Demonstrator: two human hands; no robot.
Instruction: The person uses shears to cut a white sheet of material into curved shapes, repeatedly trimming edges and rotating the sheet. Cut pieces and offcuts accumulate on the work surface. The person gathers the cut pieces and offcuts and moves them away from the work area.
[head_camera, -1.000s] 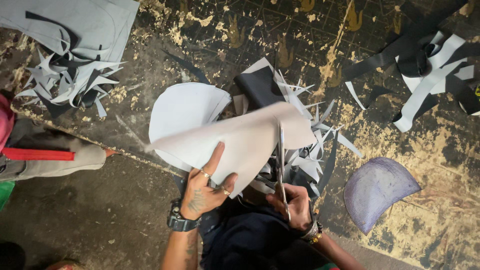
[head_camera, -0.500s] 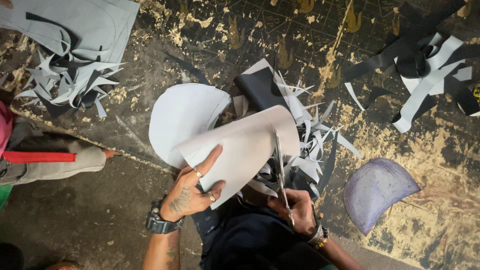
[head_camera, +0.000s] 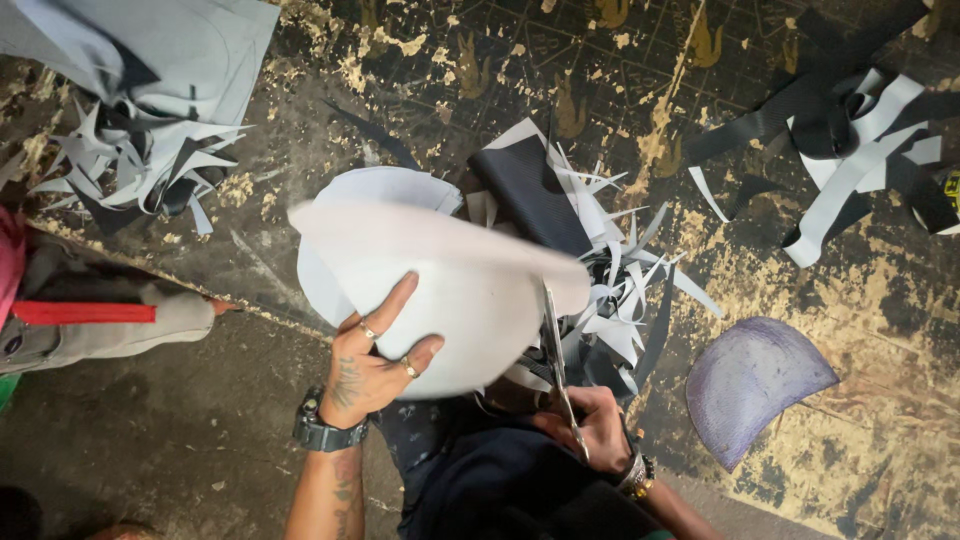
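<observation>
Sheet, pale grey and curved (head_camera: 450, 290), at frame centre, pinched along its lower edge by left hand (head_camera: 375, 365). Right hand (head_camera: 590, 430) closed around scissors (head_camera: 558, 365), blades at sheet's right edge. Scrap strips (head_camera: 620, 300) just beyond; purple curved piece (head_camera: 750, 385) lower right on worn floor (head_camera: 880, 320).

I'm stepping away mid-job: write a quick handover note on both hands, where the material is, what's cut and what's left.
Left hand: grip on the pale sheet, held up and blurred.
Right hand: holding scissors, blades at the sheet's right edge.
Around: another pale sheet lies underneath, offcut strips pile beside a dark piece, and a purple curved piece lies on the floor to the right.
Done: many strips trimmed off.
Left: the held sheet's cut is unfinished.
</observation>
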